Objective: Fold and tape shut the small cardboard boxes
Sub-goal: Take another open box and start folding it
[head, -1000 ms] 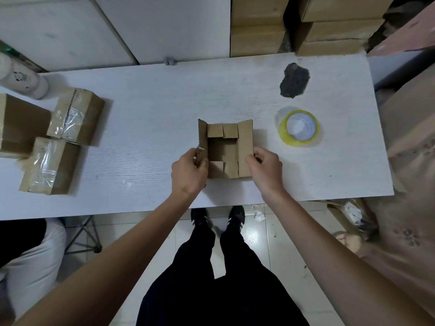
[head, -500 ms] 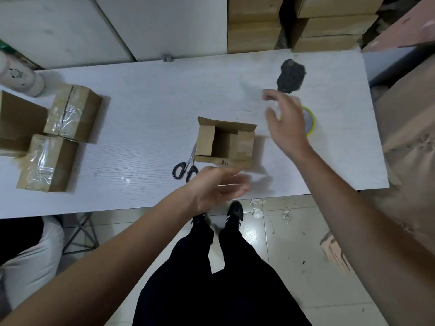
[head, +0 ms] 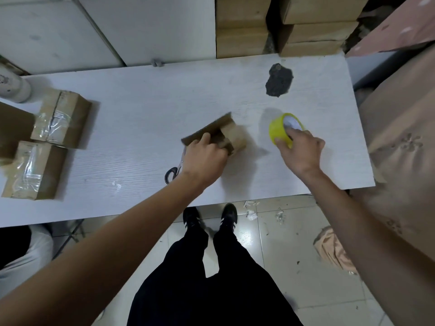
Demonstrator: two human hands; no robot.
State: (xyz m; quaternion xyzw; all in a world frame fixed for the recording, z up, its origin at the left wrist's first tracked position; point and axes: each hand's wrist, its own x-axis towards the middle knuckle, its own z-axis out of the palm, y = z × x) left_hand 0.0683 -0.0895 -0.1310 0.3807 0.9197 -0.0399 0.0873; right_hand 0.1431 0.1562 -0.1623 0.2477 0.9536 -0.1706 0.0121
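A small brown cardboard box (head: 231, 135) sits mid-table, blurred, with one flap sticking out to the left. My left hand (head: 203, 158) lies over its near side with fingers curled on the box. To the right, my right hand (head: 300, 149) grips a yellow roll of tape (head: 280, 128), tilted up off the white table (head: 141, 118). Black-handled scissors (head: 173, 174) lie just left of my left wrist, partly hidden by it.
Two taped-shut boxes (head: 61, 118) (head: 33, 170) rest at the table's left, beside a larger brown box (head: 11, 130) and a white bottle (head: 11, 88). A dark patch (head: 279, 80) marks the table's far right. Stacked cartons (head: 240, 27) stand behind. A seated person's leg (head: 21, 250) shows at lower left.
My right hand left the box, reached right and picked up the tape roll. My left hand let go, dropped back, then came onto the box, which has turned and tipped.
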